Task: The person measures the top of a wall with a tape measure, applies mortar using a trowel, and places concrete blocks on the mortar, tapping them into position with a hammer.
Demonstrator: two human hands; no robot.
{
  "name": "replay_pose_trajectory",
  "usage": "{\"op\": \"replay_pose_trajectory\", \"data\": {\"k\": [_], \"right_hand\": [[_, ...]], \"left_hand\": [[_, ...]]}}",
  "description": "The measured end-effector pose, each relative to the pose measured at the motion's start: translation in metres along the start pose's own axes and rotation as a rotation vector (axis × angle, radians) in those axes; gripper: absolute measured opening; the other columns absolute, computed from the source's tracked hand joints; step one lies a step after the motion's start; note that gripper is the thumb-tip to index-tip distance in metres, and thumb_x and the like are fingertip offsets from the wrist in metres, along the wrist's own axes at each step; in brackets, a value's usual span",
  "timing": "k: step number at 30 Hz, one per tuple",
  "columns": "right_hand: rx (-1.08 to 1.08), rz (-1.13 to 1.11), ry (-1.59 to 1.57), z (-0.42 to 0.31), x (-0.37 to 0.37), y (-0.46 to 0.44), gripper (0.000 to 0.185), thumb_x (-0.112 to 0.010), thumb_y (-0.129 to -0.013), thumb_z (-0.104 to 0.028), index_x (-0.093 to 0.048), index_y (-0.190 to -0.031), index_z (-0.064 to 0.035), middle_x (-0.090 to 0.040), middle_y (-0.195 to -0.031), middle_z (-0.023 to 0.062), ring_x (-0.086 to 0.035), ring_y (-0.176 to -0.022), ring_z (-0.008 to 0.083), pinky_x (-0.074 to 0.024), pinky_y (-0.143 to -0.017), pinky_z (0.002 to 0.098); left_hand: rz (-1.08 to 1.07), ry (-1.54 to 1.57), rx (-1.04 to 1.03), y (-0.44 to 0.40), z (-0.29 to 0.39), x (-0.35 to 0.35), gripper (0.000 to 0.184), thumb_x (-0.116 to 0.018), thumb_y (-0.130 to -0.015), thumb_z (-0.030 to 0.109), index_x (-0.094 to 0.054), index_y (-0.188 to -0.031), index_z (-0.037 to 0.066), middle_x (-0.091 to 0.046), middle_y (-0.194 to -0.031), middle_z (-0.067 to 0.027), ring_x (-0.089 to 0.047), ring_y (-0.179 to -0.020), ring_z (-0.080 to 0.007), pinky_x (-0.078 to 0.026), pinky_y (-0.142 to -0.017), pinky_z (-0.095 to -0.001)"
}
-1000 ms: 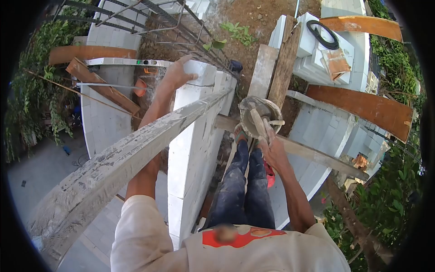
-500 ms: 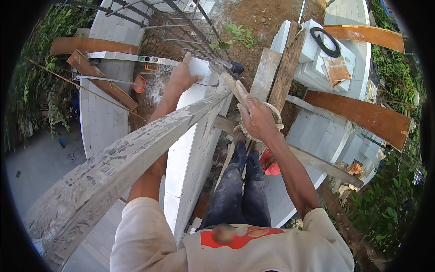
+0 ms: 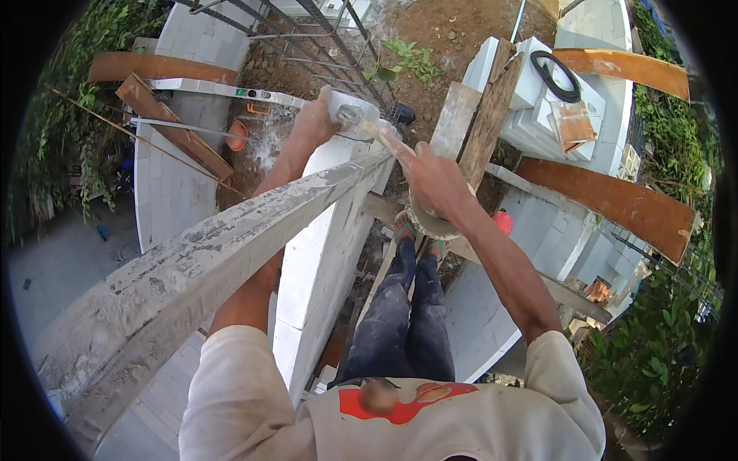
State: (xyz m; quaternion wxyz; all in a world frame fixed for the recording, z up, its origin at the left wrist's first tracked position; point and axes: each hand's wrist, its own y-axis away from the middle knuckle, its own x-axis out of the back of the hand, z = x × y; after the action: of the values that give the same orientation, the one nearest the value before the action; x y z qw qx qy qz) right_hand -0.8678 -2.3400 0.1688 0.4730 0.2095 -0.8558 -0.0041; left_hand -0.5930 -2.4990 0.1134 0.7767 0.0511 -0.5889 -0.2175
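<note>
My left hand lies at the left edge of a white block at the far end of the white block wall. Its thumb and fingers are apart, partly out of sight. My right hand is closed around the light handle of what looks like a trowel. The trowel's grey metal head is over the block top, close to my left hand. Beneath my right wrist, a round grey container is mostly hidden.
A long mortar-smeared beam slants across the left foreground. Steel rebar rises beyond the wall. Wooden planks and stacked white blocks are at right, with a black coil. A spirit level lies at left.
The trowel head has moved left onto the block top, and my right hand has shifted slightly with it. My left hand has turned and its fingers sit closer to the block.
</note>
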Motion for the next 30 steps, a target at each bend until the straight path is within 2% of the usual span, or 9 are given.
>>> {"op": "replay_pose_trajectory", "data": {"k": [9, 12, 13, 15, 17, 18, 20, 26, 30], "right_hand": [[-0.071, -0.054, -0.036, 0.003, -0.015, -0.003, 0.087, -0.057, -0.101, -0.013, -0.016, -0.173, -0.0371, -0.067, -0.101, 0.0272, -0.074, -0.08, 0.046, -0.0618, -0.069, 0.0552], [-0.04, 0.314, -0.463, 0.002, -0.049, 0.01, 0.084, -0.057, -0.103, -0.016, -0.016, -0.174, -0.0319, -0.067, -0.095, 0.0265, -0.074, -0.079, 0.0462, -0.0609, -0.065, 0.0525], [-0.268, 0.249, -0.716, -0.004, -0.054, 0.013, 0.082, -0.056, -0.104, -0.016, -0.016, -0.174, -0.0295, -0.065, -0.09, 0.0227, -0.072, -0.073, 0.0421, -0.0595, -0.062, 0.0504], [-0.505, 0.185, -0.965, -0.015, -0.059, 0.01, 0.08, -0.055, -0.105, -0.016, -0.015, -0.174, -0.0272, -0.063, -0.085, 0.0189, -0.07, -0.067, 0.0379, -0.0581, -0.058, 0.0483], [-0.759, 0.228, -1.64, -0.021, -0.064, 0.0, 0.076, -0.053, -0.106, -0.015, -0.017, -0.172, -0.0274, -0.056, -0.082, 0.0104, -0.06, -0.057, 0.0263, -0.0533, -0.05, 0.044], [-0.76, 0.236, -1.642, -0.023, -0.072, -0.007, 0.076, -0.053, -0.106, -0.015, -0.017, -0.172, -0.0274, -0.056, -0.082, 0.0104, -0.06, -0.057, 0.0263, -0.0533, -0.05, 0.044], [-0.984, 0.324, -1.953, -0.024, -0.095, -0.022, 0.038, -0.052, -0.107, -0.015, -0.043, -0.143, -0.014, -0.05, -0.086, 0.0064, -0.051, -0.055, 0.0175, -0.0489, -0.046, 0.0382], [-1.067, 0.212, -2.128, -0.022, -0.127, -0.045, 0.019, -0.05, -0.107, -0.014, -0.042, -0.124, -0.0168, -0.048, -0.082, 0.0055, -0.052, -0.054, 0.0176, -0.0485, -0.045, 0.0392], [-1.012, 0.227, -2.097, -0.021, -0.119, -0.038, 0.028, -0.052, -0.107, -0.015, -0.044, -0.133, -0.0193, -0.047, -0.08, 0.0054, -0.052, -0.054, 0.0172, -0.0483, -0.044, 0.0397]], "left_hand": [[-0.043, -0.027, 0.02, 0.003, 0.008, 0.007, 0.098, -0.092, -0.08, 0.026, -0.036, -0.155, -0.002, -0.073, -0.114, -0.0351, -0.071, -0.111, -0.0507, -0.056, -0.095, -0.055], [-0.045, -0.028, -0.004, 0.004, 0.008, 0.009, 0.1, -0.092, -0.08, 0.027, -0.035, -0.156, -0.002, -0.073, -0.116, -0.0354, -0.071, -0.112, -0.0504, -0.056, -0.097, -0.0541], [-0.06, -0.028, 0.031, 0.004, 0.011, 0.01, 0.099, -0.092, -0.08, 0.026, -0.036, -0.157, -0.002, -0.073, -0.117, -0.0349, -0.071, -0.113, -0.0504, -0.055, -0.098, -0.0537], [-0.064, -0.003, 0.014, 0.006, 0.012, 0.011, 0.099, -0.092, -0.08, 0.026, -0.036, -0.157, -0.002, -0.073, -0.117, -0.035, -0.07, -0.114, -0.0504, -0.055, -0.098, -0.0535], [-0.058, 0.022, -0.005, 0.005, 0.009, 0.011, 0.099, -0.092, -0.08, 0.025, -0.036, -0.157, -0.003, -0.073, -0.117, -0.0351, -0.07, -0.114, -0.0504, -0.055, -0.098, -0.0533], [-0.044, 0.033, -0.01, 0.004, 0.006, 0.008, 0.099, -0.092, -0.08, 0.025, -0.036, -0.156, -0.003, -0.073, -0.118, -0.0351, -0.07, -0.114, -0.0504, -0.055, -0.098, -0.053], [-0.033, 0.04, -0.02, 0.003, 0.006, 0.007, 0.098, -0.092, -0.079, 0.024, -0.037, -0.156, -0.003, -0.072, -0.118, -0.0351, -0.07, -0.115, -0.0503, -0.055, -0.098, -0.0527], [-0.044, 0.068, 0.008, 0.005, 0.008, 0.007, 0.099, -0.092, -0.08, 0.023, -0.036, -0.158, -0.001, -0.073, -0.119, -0.0343, -0.07, -0.117, -0.0493, -0.055, -0.101, -0.0514], [-0.039, 0.091, 0.029, 0.004, 0.004, 0.005, 0.102, -0.093, -0.08, 0.024, -0.035, -0.161, 0.0, -0.072, -0.123, -0.034, -0.069, -0.12, -0.0486, -0.054, -0.102, -0.0511]]}}
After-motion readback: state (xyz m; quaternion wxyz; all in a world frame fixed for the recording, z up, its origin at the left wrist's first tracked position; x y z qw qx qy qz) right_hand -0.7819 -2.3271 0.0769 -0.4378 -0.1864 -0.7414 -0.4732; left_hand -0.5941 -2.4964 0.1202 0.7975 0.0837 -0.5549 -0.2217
